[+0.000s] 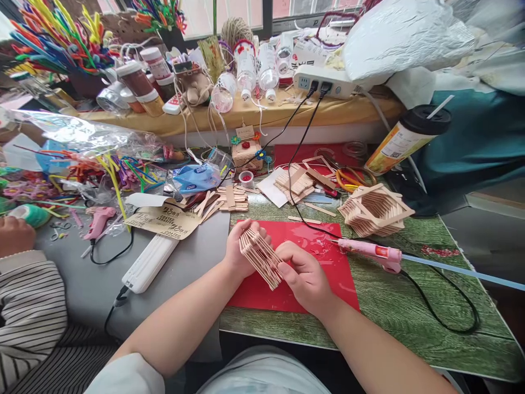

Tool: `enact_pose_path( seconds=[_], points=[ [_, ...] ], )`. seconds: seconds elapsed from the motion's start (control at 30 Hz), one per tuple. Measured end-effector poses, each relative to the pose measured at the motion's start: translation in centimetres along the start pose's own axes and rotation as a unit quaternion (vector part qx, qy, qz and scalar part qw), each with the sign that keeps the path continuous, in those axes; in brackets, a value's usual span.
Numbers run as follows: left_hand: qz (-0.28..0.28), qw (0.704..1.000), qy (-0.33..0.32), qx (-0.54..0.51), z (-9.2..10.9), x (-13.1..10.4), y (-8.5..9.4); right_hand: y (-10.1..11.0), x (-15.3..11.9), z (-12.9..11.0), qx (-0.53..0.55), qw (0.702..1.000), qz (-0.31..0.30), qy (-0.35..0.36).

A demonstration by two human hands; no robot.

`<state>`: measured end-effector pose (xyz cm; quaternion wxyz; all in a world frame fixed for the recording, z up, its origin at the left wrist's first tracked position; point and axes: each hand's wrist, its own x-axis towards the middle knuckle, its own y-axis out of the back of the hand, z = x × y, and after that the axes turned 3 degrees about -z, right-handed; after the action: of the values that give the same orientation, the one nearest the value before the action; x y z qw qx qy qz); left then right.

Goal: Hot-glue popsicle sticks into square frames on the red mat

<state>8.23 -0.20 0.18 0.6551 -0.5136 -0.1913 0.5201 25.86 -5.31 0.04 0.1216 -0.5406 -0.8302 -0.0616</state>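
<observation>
A small lattice of stacked craft sticks (261,258) is held up over a red sheet (328,273). My left hand (241,249) is closed around its left and far side. At its right edge, the thumb and fingertips of my right hand (305,273) pinch the stick ends. Just right of the sheet lies a pink hot glue gun (371,249), a pale blue glue stick jutting from its back. Behind the gun stands a larger star-shaped craft-stick structure (375,210). Loose craft sticks (295,180) are piled beyond the sheet.
A black cable (289,169) runs from the power strip (324,82) across the sticks. A tilted drink cup (408,137) stands at right; orange-handled pliers (353,178) lie nearby. At left are a white power strip (151,260), another pink glue gun (98,221) and another person's sleeve (33,306).
</observation>
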Motion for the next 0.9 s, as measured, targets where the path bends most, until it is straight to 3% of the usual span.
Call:
enact_pose_path(
  seconds=[0.77, 0.9],
  points=[
    [-0.011, 1.0, 0.009, 0.002, 0.02, -0.06, -0.06, 0.09, -0.22, 0.17, -0.007, 1.0, 0.007, 0.01],
    [-0.012, 1.0, 0.018, 0.006, -0.01, -0.17, -0.14, -0.01, -0.28, -0.23, -0.004, 0.999, 0.001, 0.047]
  ],
)
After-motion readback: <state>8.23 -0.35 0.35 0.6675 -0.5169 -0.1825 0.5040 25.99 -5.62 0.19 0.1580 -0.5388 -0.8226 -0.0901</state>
